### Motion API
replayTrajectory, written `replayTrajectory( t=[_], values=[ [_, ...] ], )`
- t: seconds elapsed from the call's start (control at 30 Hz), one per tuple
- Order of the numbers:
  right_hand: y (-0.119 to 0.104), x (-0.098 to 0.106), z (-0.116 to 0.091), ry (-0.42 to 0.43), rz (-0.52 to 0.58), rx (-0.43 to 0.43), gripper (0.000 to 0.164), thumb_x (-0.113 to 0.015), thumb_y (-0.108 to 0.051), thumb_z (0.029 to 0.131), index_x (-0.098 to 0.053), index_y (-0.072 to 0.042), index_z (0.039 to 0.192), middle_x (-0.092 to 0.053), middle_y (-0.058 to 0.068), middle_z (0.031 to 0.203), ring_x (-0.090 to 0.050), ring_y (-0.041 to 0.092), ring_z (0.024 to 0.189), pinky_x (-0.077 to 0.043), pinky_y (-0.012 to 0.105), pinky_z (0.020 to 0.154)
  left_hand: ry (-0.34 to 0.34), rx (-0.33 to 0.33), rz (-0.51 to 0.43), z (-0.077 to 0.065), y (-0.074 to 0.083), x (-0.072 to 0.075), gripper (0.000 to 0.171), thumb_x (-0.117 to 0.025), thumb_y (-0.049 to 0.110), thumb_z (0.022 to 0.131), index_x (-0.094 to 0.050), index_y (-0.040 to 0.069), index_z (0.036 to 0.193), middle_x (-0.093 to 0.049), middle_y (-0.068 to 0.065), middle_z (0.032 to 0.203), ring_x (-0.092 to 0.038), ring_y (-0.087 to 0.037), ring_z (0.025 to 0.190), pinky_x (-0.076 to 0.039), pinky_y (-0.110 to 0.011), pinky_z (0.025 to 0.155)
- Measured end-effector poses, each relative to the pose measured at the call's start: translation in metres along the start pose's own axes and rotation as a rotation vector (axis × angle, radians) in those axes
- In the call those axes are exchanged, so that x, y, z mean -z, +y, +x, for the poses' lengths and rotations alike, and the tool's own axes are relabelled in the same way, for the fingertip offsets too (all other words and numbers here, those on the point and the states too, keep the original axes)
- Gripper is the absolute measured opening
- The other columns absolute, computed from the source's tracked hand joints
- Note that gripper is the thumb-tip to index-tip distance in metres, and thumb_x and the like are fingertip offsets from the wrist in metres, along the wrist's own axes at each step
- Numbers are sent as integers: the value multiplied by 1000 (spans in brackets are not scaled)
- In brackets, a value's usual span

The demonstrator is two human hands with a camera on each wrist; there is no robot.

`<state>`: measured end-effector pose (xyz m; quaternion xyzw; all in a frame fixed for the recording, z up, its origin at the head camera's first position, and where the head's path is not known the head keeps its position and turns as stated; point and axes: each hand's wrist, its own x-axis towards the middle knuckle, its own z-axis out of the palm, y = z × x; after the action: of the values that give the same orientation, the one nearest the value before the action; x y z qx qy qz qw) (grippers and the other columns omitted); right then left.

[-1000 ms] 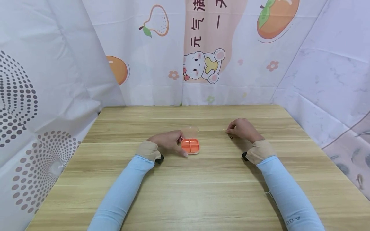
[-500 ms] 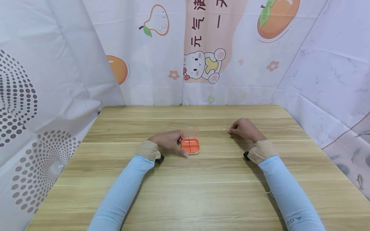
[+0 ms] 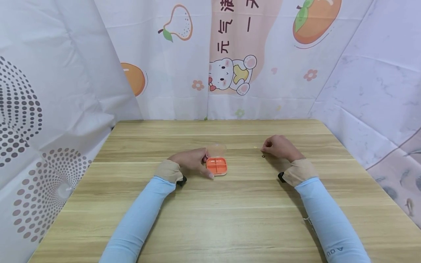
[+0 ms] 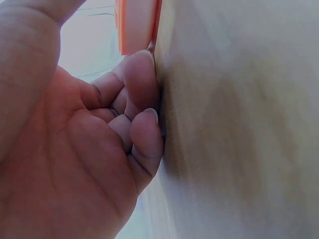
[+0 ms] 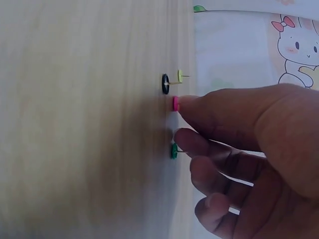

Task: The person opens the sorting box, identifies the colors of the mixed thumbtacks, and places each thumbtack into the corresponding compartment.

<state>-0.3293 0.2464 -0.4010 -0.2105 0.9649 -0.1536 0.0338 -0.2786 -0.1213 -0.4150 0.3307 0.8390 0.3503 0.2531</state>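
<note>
An orange pill box (image 3: 216, 166) with compartments lies on the table, its clear lid (image 3: 216, 150) swung back. My left hand (image 3: 192, 162) holds the box at its left side, thumb along the near edge and fingers by the hinge; in the left wrist view the curled fingers (image 4: 142, 82) touch the table. My right hand (image 3: 279, 147) is over several thumbtacks. Its thumb touches a pink thumbtack (image 5: 175, 103), while the index fingertip is apart from the thumb, near a green thumbtack (image 5: 174, 151). A black thumbtack (image 5: 165, 84) and a yellow thumbtack (image 5: 180, 75) stand pin up beyond.
The wood-grain table (image 3: 210, 219) stretches toward me and to both sides. A printed curtain (image 3: 174, 73) hangs along its back edge, with more cloth at left and right.
My right hand has shifted slightly to the right, leaving the yellow thumbtack more exposed. The left hand and the pill box have stayed in place.
</note>
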Motion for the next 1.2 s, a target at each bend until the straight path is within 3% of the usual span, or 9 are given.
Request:
replayTrajectory(
  t=[0.2,0.33,0.4,0.47,0.6,0.73,1.0,1.1,1.2],
  values=[
    [1,-3,2,9,55,-18,16,-63,-27,89,-70,-14,84,-67,-1,77,-54,16,68,-42,31,66,7,-10,-2,0,0,0,58,-85,42,64,-54,18,107,-62,4,92,-52,-7,82,-47,-27,78],
    [-2,-2,1,-30,312,-104,22,-56,-29,93,-68,-11,97,-65,3,87,-53,17,74,-43,32,68,4,-22,-1,1,0,1,59,-85,42,64,-54,19,109,-62,4,93,-52,-7,83,-47,-27,78],
    [-4,-1,2,-59,581,-146,24,-53,-27,95,-65,-7,102,-59,1,79,-47,13,66,-40,28,61,-1,-30,-8,1,1,2,59,-85,40,65,-54,18,110,-62,5,94,-52,-7,83,-46,-26,78],
    [-4,-1,5,-127,1000,-149,22,-49,-23,98,-61,-5,104,-52,-1,73,-37,10,58,-32,24,54,5,-16,8,0,1,3,57,-84,42,64,-54,17,106,-59,6,85,-49,-7,76,-44,-25,70],
    [0,-2,9,-439,1909,-92,23,-34,-20,103,-53,-6,101,-40,-2,74,-21,8,58,-17,20,51,22,13,39,-2,3,4,54,-84,45,63,-55,15,97,-51,6,73,-42,-7,67,-37,-24,60],
    [6,-6,8,-749,2278,-56,32,-24,-27,104,-50,-9,99,-39,-2,83,-18,6,64,-17,18,53,8,6,1,-2,3,2,57,-84,41,64,-55,16,106,-58,5,85,-48,-8,76,-43,-24,70],
    [2,-8,5,-779,2258,-43,31,-22,-27,104,-49,-10,100,-37,-3,83,-17,5,61,-17,17,50,14,5,2,-2,0,-3,58,-85,43,63,-54,18,106,-61,3,91,-50,-9,81,-46,-27,75],
    [-3,-4,5,-620,2047,-23,28,-27,-22,104,-50,-9,97,-34,-4,76,-17,6,58,-17,18,48,24,17,14,-2,0,-2,61,-85,46,62,-53,20,107,-61,4,91,-51,-8,81,-46,-27,74],
    [-10,1,4,-338,1673,-44,21,-42,-20,101,-55,-8,89,-34,-3,67,-19,9,52,-16,24,48,11,3,-4,-1,0,-2,61,-85,44,63,-53,19,109,-61,3,94,-51,-9,83,-46,-28,77]
  ],
)
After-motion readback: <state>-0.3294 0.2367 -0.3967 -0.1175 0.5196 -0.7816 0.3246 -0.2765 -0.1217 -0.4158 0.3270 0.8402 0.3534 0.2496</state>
